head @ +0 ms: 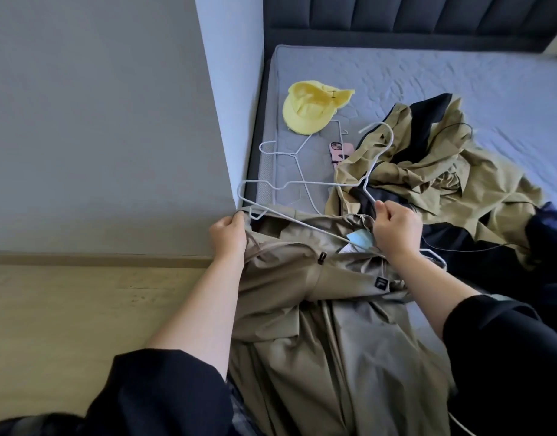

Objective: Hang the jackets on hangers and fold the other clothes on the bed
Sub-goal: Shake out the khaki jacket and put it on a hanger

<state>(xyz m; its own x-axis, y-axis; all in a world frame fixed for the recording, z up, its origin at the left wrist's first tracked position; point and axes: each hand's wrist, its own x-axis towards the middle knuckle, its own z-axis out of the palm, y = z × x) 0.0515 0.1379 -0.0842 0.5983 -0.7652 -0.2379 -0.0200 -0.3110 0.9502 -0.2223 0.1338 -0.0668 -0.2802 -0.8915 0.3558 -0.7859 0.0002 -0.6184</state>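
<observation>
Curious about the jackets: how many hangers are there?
2: one hanger lies on the mattress near the cap; the right hand holds the other hanger. More may hide under clothes.

A yellow cap (308, 108) lay on the mattress (459, 77) near its left edge. A phone (340, 151) in a pink patterned case lay near the cap, on the near side, with its near end covered. A dark padded headboard (428, 17) with vertical channels ran along the far end. A grey wall (98, 121) stood at left, ending in a pale corner (230, 73). A skirting board (98, 258) joined the wall to a light wooden floor (82, 309). A white cable (459, 424) showed at the bottom edge.
</observation>
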